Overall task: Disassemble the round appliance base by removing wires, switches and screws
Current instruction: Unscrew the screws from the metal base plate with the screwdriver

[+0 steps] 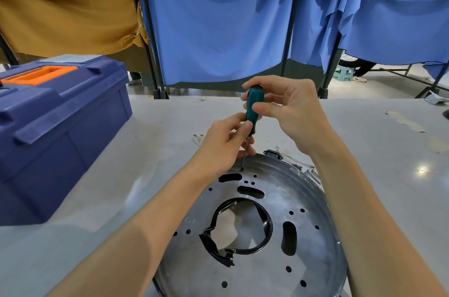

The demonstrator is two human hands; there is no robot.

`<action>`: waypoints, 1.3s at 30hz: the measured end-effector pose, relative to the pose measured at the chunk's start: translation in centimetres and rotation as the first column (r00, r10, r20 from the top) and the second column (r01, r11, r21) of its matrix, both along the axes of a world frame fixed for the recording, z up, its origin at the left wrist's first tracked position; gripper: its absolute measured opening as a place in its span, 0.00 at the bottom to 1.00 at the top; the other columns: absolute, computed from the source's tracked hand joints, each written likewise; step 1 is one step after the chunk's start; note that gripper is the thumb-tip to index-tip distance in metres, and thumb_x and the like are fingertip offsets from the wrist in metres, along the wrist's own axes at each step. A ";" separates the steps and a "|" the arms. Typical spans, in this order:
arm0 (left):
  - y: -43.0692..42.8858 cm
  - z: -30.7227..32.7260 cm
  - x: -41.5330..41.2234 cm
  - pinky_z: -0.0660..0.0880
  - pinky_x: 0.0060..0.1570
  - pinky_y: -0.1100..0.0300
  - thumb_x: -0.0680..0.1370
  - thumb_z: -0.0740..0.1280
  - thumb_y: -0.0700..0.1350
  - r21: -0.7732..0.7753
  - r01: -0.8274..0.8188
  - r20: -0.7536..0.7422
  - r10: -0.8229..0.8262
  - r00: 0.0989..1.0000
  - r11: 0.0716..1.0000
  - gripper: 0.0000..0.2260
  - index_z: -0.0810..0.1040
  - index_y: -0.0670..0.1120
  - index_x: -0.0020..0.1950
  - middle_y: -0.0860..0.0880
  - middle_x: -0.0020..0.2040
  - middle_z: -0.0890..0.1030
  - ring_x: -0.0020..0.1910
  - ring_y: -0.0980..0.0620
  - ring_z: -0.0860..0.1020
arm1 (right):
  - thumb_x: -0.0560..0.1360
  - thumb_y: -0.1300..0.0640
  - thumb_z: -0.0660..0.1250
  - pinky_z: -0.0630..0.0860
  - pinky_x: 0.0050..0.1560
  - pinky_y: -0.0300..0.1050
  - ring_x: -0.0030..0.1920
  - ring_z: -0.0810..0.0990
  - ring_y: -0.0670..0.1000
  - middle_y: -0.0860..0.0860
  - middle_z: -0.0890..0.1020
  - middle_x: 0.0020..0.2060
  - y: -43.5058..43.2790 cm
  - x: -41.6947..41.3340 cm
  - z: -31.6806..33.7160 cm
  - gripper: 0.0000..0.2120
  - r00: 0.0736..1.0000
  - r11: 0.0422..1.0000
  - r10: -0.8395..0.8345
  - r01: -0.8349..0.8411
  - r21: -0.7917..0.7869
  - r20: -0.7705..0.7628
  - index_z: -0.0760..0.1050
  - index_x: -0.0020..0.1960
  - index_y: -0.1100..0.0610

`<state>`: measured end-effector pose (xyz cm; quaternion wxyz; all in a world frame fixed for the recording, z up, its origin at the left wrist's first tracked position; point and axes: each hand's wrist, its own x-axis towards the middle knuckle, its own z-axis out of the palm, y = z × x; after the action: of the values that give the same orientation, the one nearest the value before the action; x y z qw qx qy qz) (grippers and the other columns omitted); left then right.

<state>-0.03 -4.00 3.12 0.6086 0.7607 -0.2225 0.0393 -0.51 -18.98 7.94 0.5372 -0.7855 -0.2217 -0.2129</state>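
- At the far edge of the round metal base (262, 204), a small screw (242, 170) sits under the tip of a screwdriver (253, 112); the base itself lies flat on the grey table (145, 146), directly in front of the person.
- From the screw, the screwdriver's long axis rises nearly straight up, leaning slightly right toward the top of its teal handle, so any turn has to press down along that line.
- Just above the screw, the left hand (226, 143) pinches the lower handle and upper shaft with thumb and fingertips, steadying the tool; it is the nearer hand to the screw.
- Higher up, the right hand (289, 112) is closed around the handle's top, thumb across the front, placed to do the twisting.
- Beyond the rim to the right lie a small black part (273, 153) and loose wires (295, 161), apparently already off.
- Well apart on the left stands a blue toolbox (56, 131).
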 end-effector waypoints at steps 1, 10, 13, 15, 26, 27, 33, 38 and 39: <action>-0.1 0.1 0.0 0.82 0.46 0.54 0.83 0.58 0.45 0.026 0.001 0.010 -0.002 1.000 1.000 0.08 0.77 0.51 0.53 0.48 0.40 0.77 0.35 0.56 0.81 | 0.73 0.74 0.67 0.81 0.51 0.42 0.46 0.85 0.49 0.54 0.85 0.48 0.0 0.0 0.0 0.17 1.000 1.000 0.026 -0.026 0.008 -0.015 0.80 0.56 0.58; 0.0 -0.2 0.1 0.80 0.45 0.40 0.75 0.71 0.51 0.016 -0.099 0.008 0.098 0.995 0.995 0.12 0.70 0.47 0.45 0.45 0.44 0.80 0.37 0.47 0.84 | 0.72 0.57 0.74 0.76 0.52 0.37 0.42 0.77 0.42 0.48 0.83 0.46 0.5 -0.3 0.1 0.13 1.000 0.998 0.007 -0.007 -0.055 -0.007 0.82 0.55 0.47; 0.1 -0.3 0.1 0.81 0.47 0.44 0.79 0.67 0.50 -0.009 -0.053 0.001 0.053 0.999 0.999 0.07 0.73 0.47 0.49 0.48 0.40 0.81 0.38 0.49 0.84 | 0.73 0.61 0.73 0.76 0.50 0.35 0.41 0.76 0.44 0.45 0.82 0.44 0.5 -0.1 -0.1 0.18 0.999 0.999 -0.032 0.032 -0.044 -0.001 0.80 0.61 0.48; 0.1 -0.4 0.0 0.82 0.47 0.50 0.82 0.60 0.49 0.021 -0.009 0.008 0.009 1.000 1.000 0.08 0.75 0.47 0.56 0.50 0.37 0.82 0.38 0.53 0.82 | 0.74 0.66 0.70 0.78 0.51 0.35 0.44 0.80 0.47 0.48 0.83 0.46 0.3 -0.1 0.0 0.19 0.999 0.998 -0.041 0.041 -0.051 -0.009 0.79 0.62 0.51; 0.3 -0.4 0.3 0.81 0.44 0.42 0.76 0.71 0.48 -0.001 -0.065 -0.008 0.065 0.998 0.998 0.11 0.70 0.46 0.41 0.46 0.35 0.84 0.37 0.46 0.84 | 0.73 0.56 0.73 0.77 0.54 0.37 0.44 0.79 0.43 0.48 0.83 0.47 0.7 -0.2 0.0 0.11 1.000 0.996 -0.008 0.008 -0.089 0.006 0.81 0.54 0.46; 0.3 -0.5 0.3 0.81 0.44 0.41 0.75 0.72 0.48 -0.011 -0.064 -0.006 0.064 0.998 0.998 0.12 0.70 0.46 0.41 0.45 0.35 0.84 0.36 0.45 0.84 | 0.73 0.57 0.73 0.77 0.53 0.38 0.43 0.78 0.43 0.48 0.83 0.46 0.6 -0.2 0.0 0.12 1.000 0.996 -0.021 0.023 -0.085 0.021 0.81 0.54 0.45; 0.1 -0.5 0.0 0.81 0.47 0.46 0.82 0.60 0.50 0.017 -0.009 0.025 0.009 1.000 1.000 0.09 0.77 0.48 0.54 0.49 0.35 0.82 0.39 0.49 0.81 | 0.75 0.69 0.67 0.80 0.54 0.43 0.47 0.84 0.50 0.53 0.84 0.47 0.3 -0.4 0.1 0.18 0.999 1.000 -0.002 0.001 -0.020 -0.038 0.79 0.61 0.54; 0.0 -0.4 -0.2 0.82 0.46 0.47 0.83 0.59 0.46 0.037 -0.035 0.019 0.034 0.999 0.999 0.07 0.76 0.48 0.50 0.50 0.35 0.82 0.39 0.50 0.81 | 0.76 0.67 0.66 0.79 0.54 0.40 0.45 0.83 0.48 0.56 0.83 0.48 0.6 -0.5 0.2 0.12 0.998 0.999 0.033 -0.034 -0.016 -0.057 0.79 0.58 0.58; 0.1 -0.4 -0.2 0.82 0.47 0.47 0.83 0.59 0.46 0.033 -0.039 0.014 0.039 0.999 0.999 0.07 0.76 0.48 0.50 0.50 0.35 0.82 0.39 0.51 0.81 | 0.76 0.63 0.69 0.78 0.54 0.38 0.45 0.81 0.46 0.53 0.83 0.47 0.7 -0.5 0.2 0.11 0.999 0.998 0.003 -0.005 -0.056 -0.034 0.80 0.57 0.55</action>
<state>-0.19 -3.91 2.74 0.5934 0.7746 -0.2124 0.0525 -0.99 -18.30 8.10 0.5191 -0.8033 -0.2199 -0.1924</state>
